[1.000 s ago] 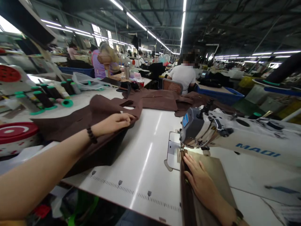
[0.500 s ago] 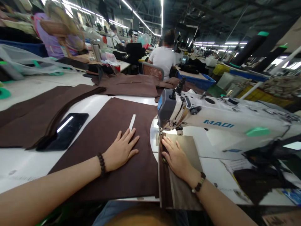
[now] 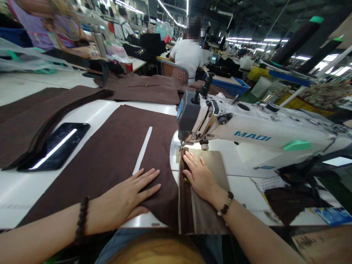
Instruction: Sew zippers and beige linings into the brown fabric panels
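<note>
- Flatly outstretched, the fingers of the left hand lie slightly spread on a large dark-brown fabric panel, gripping nothing.
- A narrow, straight white strip rests on that panel, its lower end just beside those fingers.
- The right hand is likewise extended, palm down, pressing on a beige fabric piece with a brown lengthwise band; a small brass-coloured metal fitting sits just below its thumb.
- That banded piece lies right of the panel, its far end at the needle area of a white-and-grey MAQI sewing machine.
- Further left, a glossy black phone-like slab lies beside layered brown fabric pieces.
- Beyond the machine, a person in a white shirt sits facing away.
</note>
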Demonstrator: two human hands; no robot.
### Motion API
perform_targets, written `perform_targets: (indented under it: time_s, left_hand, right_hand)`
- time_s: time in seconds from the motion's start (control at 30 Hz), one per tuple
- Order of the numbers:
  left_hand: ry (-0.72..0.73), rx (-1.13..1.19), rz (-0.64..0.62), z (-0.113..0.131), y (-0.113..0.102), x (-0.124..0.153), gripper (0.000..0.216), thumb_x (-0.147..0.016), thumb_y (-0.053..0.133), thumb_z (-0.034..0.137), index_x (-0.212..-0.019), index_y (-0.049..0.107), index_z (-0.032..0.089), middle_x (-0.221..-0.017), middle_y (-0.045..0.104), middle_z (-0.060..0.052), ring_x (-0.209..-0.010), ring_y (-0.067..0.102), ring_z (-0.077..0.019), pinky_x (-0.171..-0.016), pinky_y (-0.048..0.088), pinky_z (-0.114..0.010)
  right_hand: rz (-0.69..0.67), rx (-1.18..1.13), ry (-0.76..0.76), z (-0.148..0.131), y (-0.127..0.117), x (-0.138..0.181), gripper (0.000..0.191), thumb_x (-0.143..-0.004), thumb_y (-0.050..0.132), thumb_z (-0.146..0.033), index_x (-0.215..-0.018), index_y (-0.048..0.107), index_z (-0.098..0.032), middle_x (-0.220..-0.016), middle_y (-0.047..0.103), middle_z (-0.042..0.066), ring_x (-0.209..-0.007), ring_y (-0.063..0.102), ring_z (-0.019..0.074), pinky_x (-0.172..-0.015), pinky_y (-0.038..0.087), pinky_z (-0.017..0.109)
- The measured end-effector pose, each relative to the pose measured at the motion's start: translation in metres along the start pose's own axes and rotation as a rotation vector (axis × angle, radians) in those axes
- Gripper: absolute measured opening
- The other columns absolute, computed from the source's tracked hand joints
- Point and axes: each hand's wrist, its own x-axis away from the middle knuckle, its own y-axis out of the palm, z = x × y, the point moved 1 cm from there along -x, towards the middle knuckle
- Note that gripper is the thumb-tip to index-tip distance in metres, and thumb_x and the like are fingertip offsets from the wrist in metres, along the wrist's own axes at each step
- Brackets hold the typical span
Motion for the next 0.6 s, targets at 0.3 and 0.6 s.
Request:
perform_targets:
  time_s: [0.3,0.6]
  left_hand:
    - [-0.043,0.359,0.015,-0.012,-0.025,0.004,0.040,-0.094,0.034,0.034,-0.134,0.033,0.036,-0.143,0.026,0.005,-0.131,0.026,-0.0217,-0.108,0.024,-0.043]
    - [-0.052,0.418,0.078,0.003,-0.031,-0.015,0.043,-0.095,0.030,0.036,-0.138,0.027,0.032,-0.145,0.024,0.004,-0.131,0.029,-0.0197,-0.109,0.023,-0.040]
  right_hand:
    - [-0.031,0.032,-0.013,0.002,0.000,-0.002,0.047,-0.091,0.033,-0.027,-0.136,0.031,-0.015,-0.145,0.023,0.004,-0.134,0.021,0.0185,-0.109,0.021,0.048]
    - [-0.065,0.027,-0.017,0.005,0.001,-0.001,0.051,-0.088,0.032,-0.021,-0.138,0.027,-0.015,-0.145,0.021,0.003,-0.135,0.017,0.0175,-0.110,0.018,0.046]
